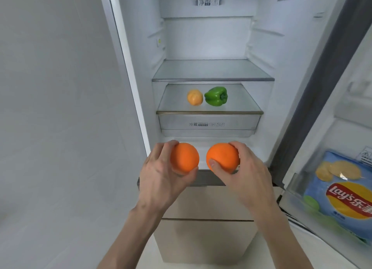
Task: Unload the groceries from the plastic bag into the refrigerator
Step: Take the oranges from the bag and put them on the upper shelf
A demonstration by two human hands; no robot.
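The refrigerator (211,70) stands open in front of me. My left hand (161,172) grips one orange (185,157), and my right hand (245,168) grips a second orange (222,157). Both fruits hover side by side just in front of the fridge's bottom opening, below the clear drawer (209,123). On the lower glass shelf (209,112) lie a pale orange fruit (194,97) and a green bell pepper (216,96), close together. The plastic bag is out of view.
The open door on the right carries a blue Lay's chip bag (342,192) in its clear door bin (291,190). An upper glass shelf (213,79) is bare. Closed beige drawers (205,220) sit under the compartment. A white wall (60,128) fills the left.
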